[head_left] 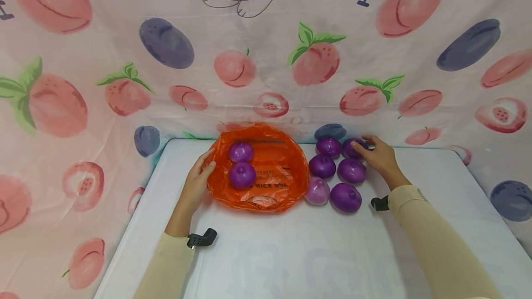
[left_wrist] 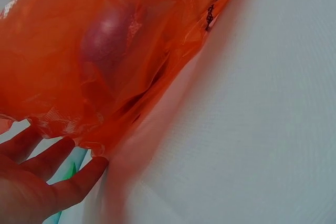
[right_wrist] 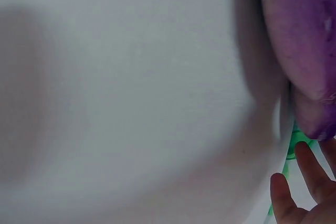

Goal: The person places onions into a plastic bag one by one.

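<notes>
An orange plastic bag [head_left: 287,158] lies spread wide on the table, with two purple onions [head_left: 242,175] in its left part. My left hand [head_left: 195,183] holds the bag's left rim, thumb at the edge. In the left wrist view its fingers [left_wrist: 86,179] meet the bag's crumpled edge. Right of the bag several purple onions [head_left: 322,166] stand in a cluster, one paler [head_left: 317,191]. At the cluster's back right, my right hand [head_left: 380,156] grips a purple onion [head_left: 351,149] with the thumb over it. In the right wrist view its outer fingers [right_wrist: 312,171] are spread below the onions.
The white table [head_left: 291,253] runs up to a fruit-print cloth [head_left: 270,26] that hangs behind it and along both sides. A dark wrist-camera mount [head_left: 202,238] sits on the left wrist, another mount [head_left: 379,203] on the right.
</notes>
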